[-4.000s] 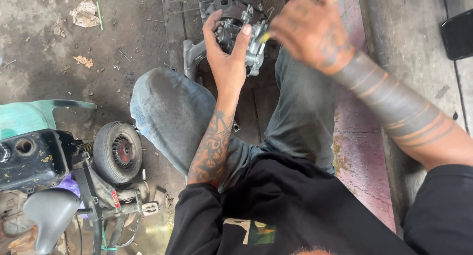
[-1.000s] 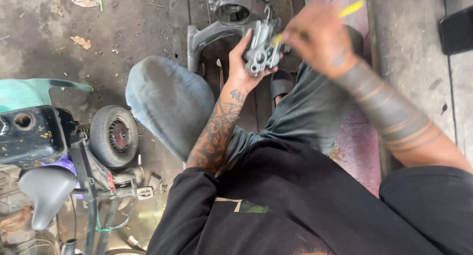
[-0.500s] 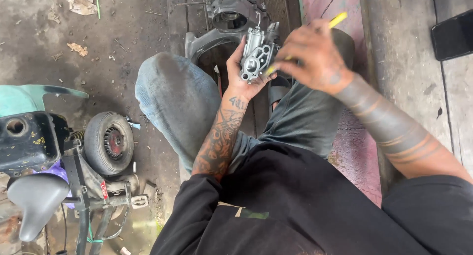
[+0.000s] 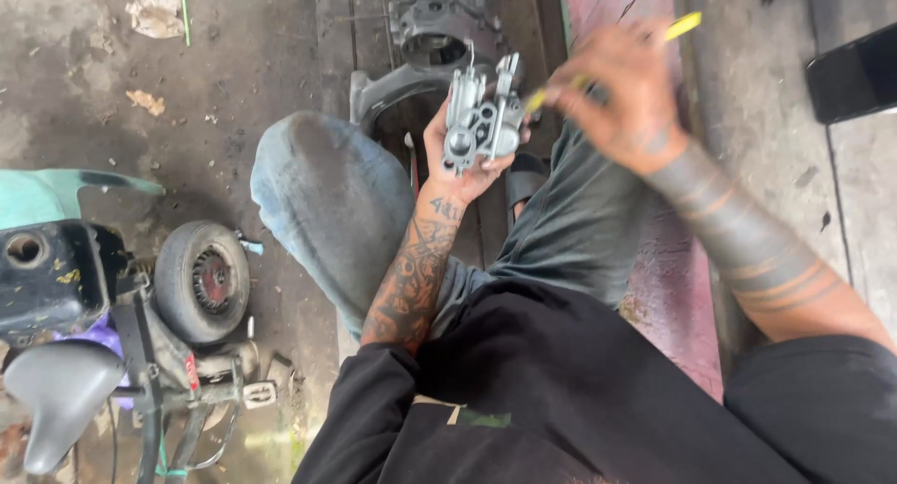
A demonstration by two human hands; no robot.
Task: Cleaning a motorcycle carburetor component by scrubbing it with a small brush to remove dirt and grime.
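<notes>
Head view, looking straight down: a person in a black top [image 4: 561, 391] and grey trousers [image 4: 570, 232] fills the lower middle and right of the frame, one knee [image 4: 327, 194] raised at centre left. A small scooter [image 4: 103, 325] lies in the lower left corner, its teal panel [image 4: 47, 194] above, a little tyre [image 4: 201, 280] beside it and a grey seat [image 4: 56, 395] at the bottom edge. A dark engine casing [image 4: 434, 21] sits on the floor at top centre. A black phone [image 4: 855, 73] lies at the upper right edge (only partly in frame).

The left hand [image 4: 462, 162], just above the middle of the frame, is curled around a grey metal carburettor [image 4: 481, 120], holding it upright from below. The right hand [image 4: 621, 96], in the upper right of centre, pinches a yellow-handled tool [image 4: 682, 24]; its tip [image 4: 537, 99] reaches the carburettor's right side, though the hand is blurred.

A crumpled scrap of paper [image 4: 157, 12] lies at upper left.
</notes>
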